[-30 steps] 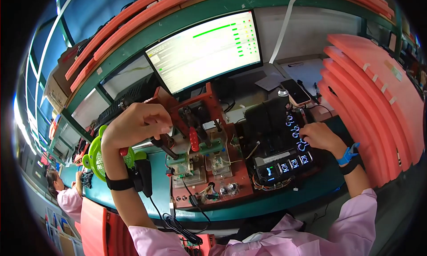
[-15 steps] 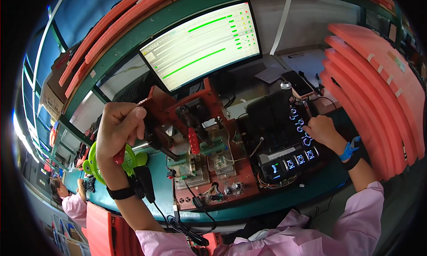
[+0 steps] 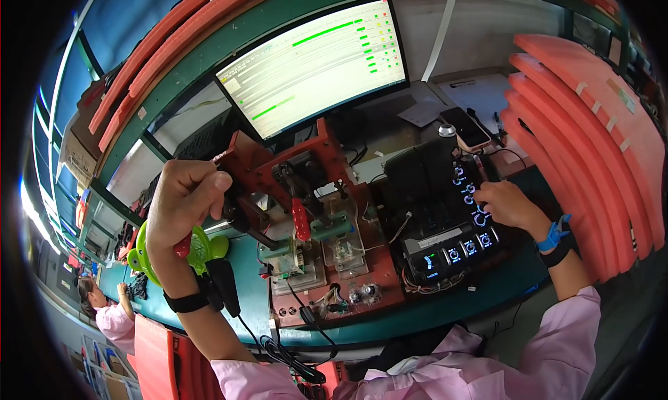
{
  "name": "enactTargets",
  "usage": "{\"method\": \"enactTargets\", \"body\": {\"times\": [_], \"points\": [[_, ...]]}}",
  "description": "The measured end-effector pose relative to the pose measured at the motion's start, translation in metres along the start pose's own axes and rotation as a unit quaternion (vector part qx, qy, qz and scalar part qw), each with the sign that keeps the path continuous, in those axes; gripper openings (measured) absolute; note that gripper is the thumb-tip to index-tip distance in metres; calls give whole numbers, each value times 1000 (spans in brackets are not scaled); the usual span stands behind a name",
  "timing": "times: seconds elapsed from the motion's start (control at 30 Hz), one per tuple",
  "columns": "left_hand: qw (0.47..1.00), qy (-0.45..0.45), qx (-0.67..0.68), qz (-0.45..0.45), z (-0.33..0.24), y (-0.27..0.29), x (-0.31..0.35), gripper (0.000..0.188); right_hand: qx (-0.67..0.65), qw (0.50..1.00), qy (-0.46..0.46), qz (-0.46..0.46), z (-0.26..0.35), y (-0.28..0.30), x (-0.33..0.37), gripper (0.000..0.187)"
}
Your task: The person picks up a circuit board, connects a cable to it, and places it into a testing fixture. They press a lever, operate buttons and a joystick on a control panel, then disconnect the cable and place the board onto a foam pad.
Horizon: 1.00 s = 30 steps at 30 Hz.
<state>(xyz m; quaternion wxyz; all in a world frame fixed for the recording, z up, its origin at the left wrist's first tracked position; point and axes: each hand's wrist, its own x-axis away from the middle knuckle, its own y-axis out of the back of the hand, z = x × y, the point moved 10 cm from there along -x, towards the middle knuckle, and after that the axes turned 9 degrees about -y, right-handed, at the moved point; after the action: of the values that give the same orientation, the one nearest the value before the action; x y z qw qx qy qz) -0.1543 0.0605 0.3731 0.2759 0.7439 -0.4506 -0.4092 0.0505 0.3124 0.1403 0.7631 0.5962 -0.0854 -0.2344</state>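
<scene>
Curled fingers close my left hand (image 3: 186, 198), raised beside the upper left corner of a red test fixture (image 3: 254, 156); anything inside the fingers is hidden. A red-handled toggle clamp (image 3: 300, 219) stands in the middle of the fixture, above green circuit boards (image 3: 332, 227) in clear holders. At the right, the bent fingers of my right hand (image 3: 506, 204) reach a lit knob (image 3: 480, 216) on a black control unit (image 3: 431, 240). Its fingertips are pressed together there, and the far side of the grip is hidden. More lit dials (image 3: 470, 246) line the unit's front.
A monitor (image 3: 313, 66) with green bars stands behind the fixture. Pink foam sheets (image 3: 584, 149) are stacked at the right. A phone (image 3: 465, 130) lies behind the unit. A green fan (image 3: 202, 250) and black cables (image 3: 292, 358) are near my left arm. Another person (image 3: 111, 316) sits far left.
The lower green bar on the monitor has become much shorter. My right hand's fingers have shifted slightly at the lit knobs. My left hand stays nearly in place.
</scene>
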Motion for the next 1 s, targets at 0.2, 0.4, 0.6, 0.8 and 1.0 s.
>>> {"method": "enactTargets", "body": {"times": [0.2,0.4,0.6,0.8,1.0], "points": [[984,-109,3,-142,-20,32,16,38,0,1000,-5,0,3,3,6,17],[884,-340,-37,-318,-25,22,79,38,-53,998,-44,8,-5,4,28,20],[869,-284,-55,-403,-19,31,84,41,-60,997,-35,-22,-8,5,41,30],[921,-41,215,-324,3,89,54,45,-58,998,-25,-3,4,0,42,36],[856,-292,-27,-427,-11,29,95,44,-59,998,-34,-9,-4,0,49,40]]}}
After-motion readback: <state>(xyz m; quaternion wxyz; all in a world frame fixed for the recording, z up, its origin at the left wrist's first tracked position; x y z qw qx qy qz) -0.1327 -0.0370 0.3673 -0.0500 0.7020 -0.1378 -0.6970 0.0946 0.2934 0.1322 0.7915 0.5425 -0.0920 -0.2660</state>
